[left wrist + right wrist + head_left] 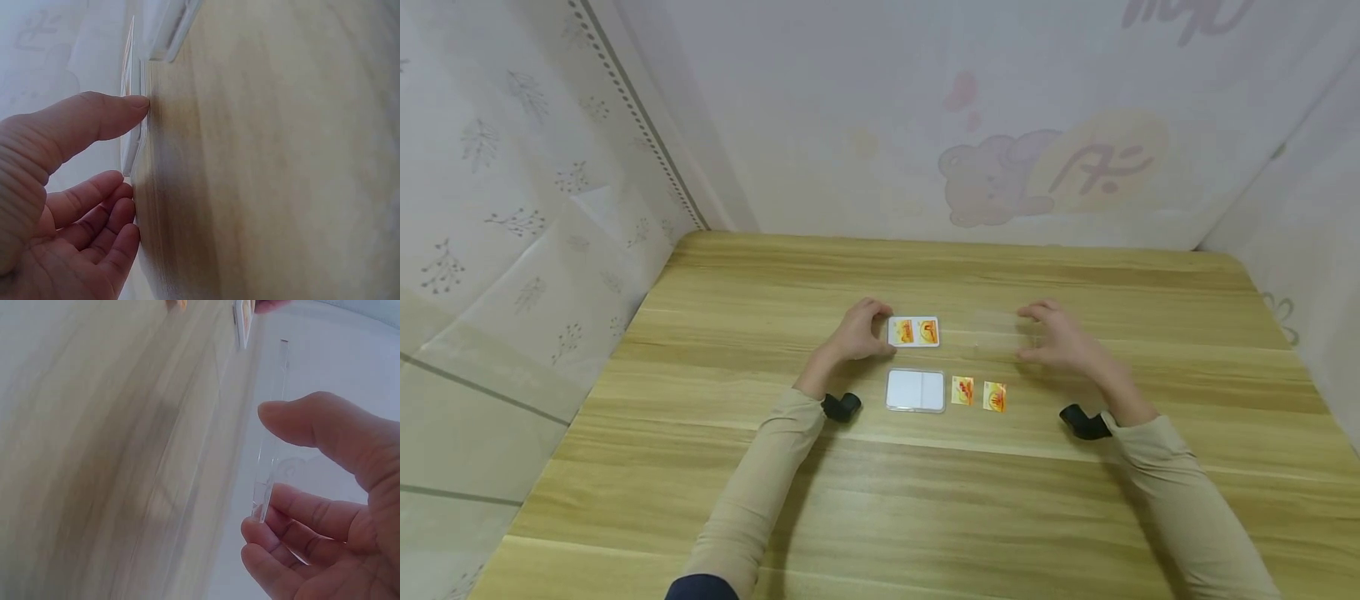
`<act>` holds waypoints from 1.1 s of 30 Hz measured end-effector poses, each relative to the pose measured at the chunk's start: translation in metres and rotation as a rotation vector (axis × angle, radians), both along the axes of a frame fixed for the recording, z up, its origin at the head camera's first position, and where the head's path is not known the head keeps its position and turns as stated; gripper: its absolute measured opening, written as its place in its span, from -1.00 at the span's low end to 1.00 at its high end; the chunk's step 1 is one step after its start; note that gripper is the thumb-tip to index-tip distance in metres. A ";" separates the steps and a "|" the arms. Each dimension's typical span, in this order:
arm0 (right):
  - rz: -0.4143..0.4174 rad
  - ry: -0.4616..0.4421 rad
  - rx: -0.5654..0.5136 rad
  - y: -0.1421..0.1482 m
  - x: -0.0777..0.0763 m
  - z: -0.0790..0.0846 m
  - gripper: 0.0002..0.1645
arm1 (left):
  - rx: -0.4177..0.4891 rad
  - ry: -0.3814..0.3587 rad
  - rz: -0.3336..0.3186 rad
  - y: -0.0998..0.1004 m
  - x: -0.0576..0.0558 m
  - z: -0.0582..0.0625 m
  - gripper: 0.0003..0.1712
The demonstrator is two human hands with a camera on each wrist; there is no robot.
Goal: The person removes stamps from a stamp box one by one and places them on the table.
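My left hand (856,331) steadies a small white case (141,78) by its left end, thumb at the near edge and fingers at the far edge. Two orange-and-yellow stamps (928,332) lie side by side in it. To the right, my right hand (1063,340) holds a clear plastic cover (270,456) edgewise between thumb and fingers, above the table; the cover is nearly invisible from the head view. Nearer to me lies a second white case (904,389) with a clear rim. Beside it are a loose stamp (962,390) and another stamp (995,397).
All this lies on a wood-grain table (880,508). A pale curtain (820,125) with a printed bear stands along the far edge, and patterned cloth (512,192) hangs at the left. Black wrist mounts (1084,422) sit at both cuffs.
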State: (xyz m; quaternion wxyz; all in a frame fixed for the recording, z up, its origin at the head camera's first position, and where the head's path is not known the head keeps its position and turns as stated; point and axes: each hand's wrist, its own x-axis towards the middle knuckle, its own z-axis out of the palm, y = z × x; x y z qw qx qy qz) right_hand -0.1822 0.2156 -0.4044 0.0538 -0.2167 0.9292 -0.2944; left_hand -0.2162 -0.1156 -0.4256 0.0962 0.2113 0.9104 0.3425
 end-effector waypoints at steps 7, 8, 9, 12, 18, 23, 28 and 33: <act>0.003 0.037 -0.003 0.015 0.002 0.000 -0.28 | 0.002 -0.001 0.000 -0.001 0.000 0.000 -0.31; 0.003 0.038 -0.004 0.017 0.002 0.000 -0.29 | 0.003 -0.001 0.001 -0.001 0.000 0.000 -0.31; 0.003 0.035 -0.006 0.019 0.003 0.000 -0.29 | 0.003 0.000 0.000 -0.001 0.000 0.000 -0.31; -0.005 0.036 -0.009 0.024 0.004 0.001 -0.29 | 0.000 0.001 0.002 -0.001 0.000 0.000 -0.31; -0.009 0.049 -0.029 0.034 0.007 0.004 -0.30 | -0.009 -0.005 0.007 0.000 -0.001 0.000 -0.30; -0.015 0.029 -0.014 0.045 0.009 0.004 -0.28 | -0.007 -0.008 0.010 -0.001 0.000 0.000 -0.31; -0.023 0.031 0.017 0.053 0.011 0.004 -0.28 | -0.002 -0.007 0.004 -0.002 0.000 0.000 -0.30; -0.028 0.045 0.049 0.059 0.011 0.001 -0.27 | -0.005 -0.026 0.015 -0.001 0.000 0.000 -0.29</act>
